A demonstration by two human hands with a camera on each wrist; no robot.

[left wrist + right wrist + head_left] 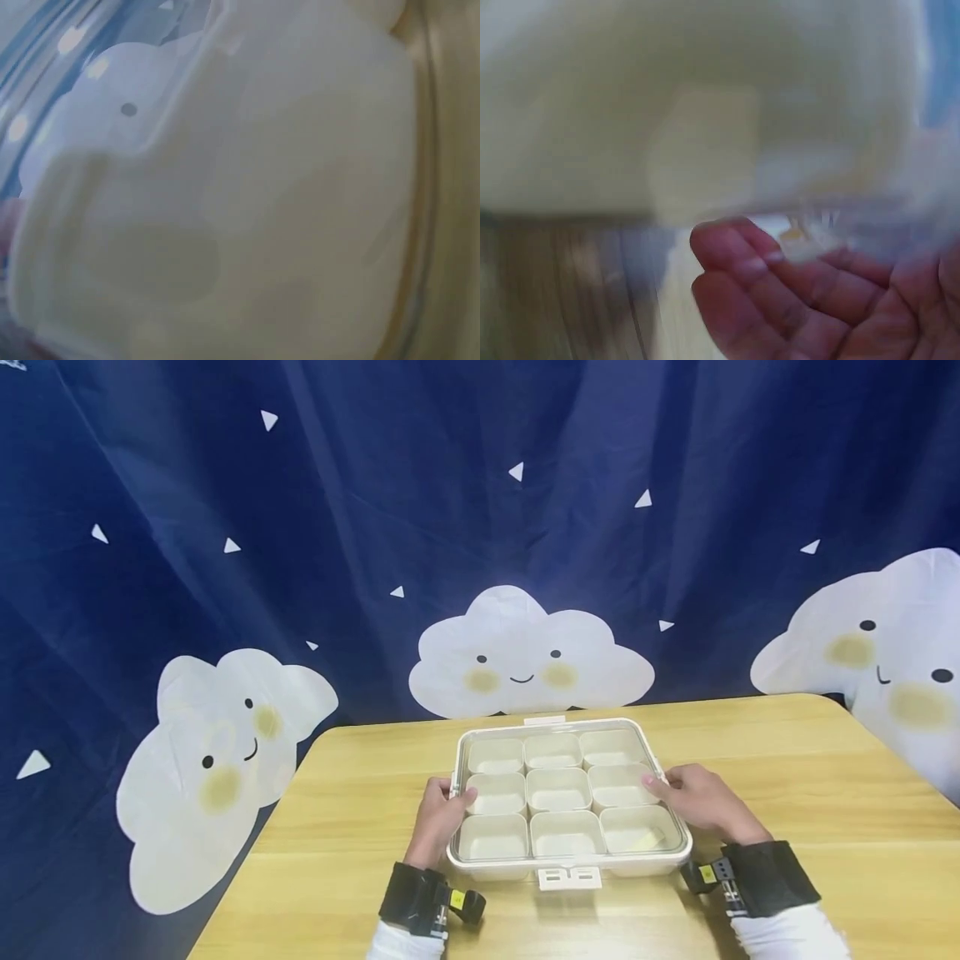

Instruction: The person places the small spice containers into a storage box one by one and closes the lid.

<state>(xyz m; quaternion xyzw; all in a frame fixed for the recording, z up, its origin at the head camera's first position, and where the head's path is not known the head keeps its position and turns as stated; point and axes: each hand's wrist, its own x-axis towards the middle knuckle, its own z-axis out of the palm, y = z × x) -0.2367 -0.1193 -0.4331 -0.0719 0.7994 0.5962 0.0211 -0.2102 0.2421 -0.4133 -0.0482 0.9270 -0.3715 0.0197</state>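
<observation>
A cream storage box (501,867) with a clear lid and nine rounded compartments in three rows is held close over the table. A white clasp (570,878) hangs down at its front. My left hand (438,817) grips the left side, thumb up on the lid's edge. On the opposite side, my right hand (705,802) holds the box with its thumb over the rim. In the right wrist view, curled fingers (780,296) of the right hand show beneath the box's blurred wall. The box's pale side (300,195) fills most of the left wrist view, hiding nearly all of the left hand.
The wooden table (337,852) extends to both sides of the box. Its far edge meets a dark blue curtain (345,527) printed with smiling clouds and small white triangles. Black wrist straps with small cameras (468,906) sit low near the box's front corners.
</observation>
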